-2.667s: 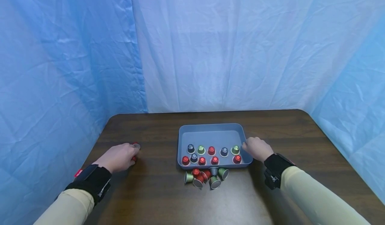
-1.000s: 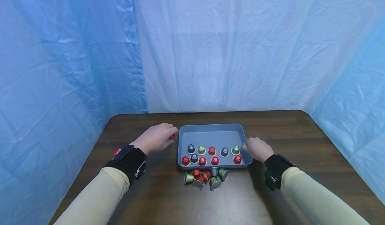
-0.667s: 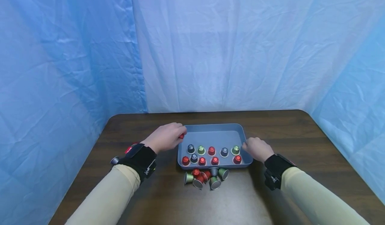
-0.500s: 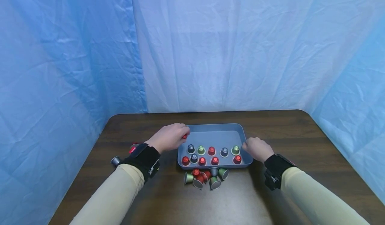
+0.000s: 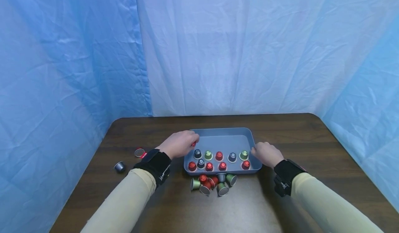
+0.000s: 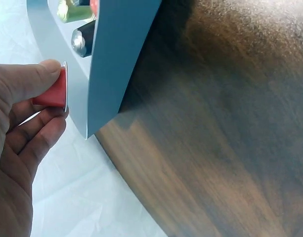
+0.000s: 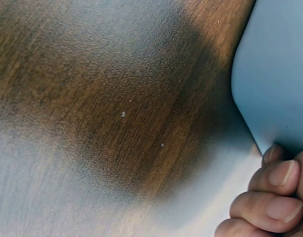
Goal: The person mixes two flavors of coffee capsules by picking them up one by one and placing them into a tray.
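Pale yellow sleeves (image 5: pixel 327 205) — black wrist straps (image 5: pixel 285 176), bare hands.

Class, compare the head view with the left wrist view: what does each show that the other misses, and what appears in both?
Only the head view shows the right hand at the tray's right wall, the capsule heap before the tray, and two stray capsules on the table's left. Only the left wrist view shows the fingers pinching the red capsule by its sides, foil rim toward the tray. Both show the left hand, grey tray and wooden table.
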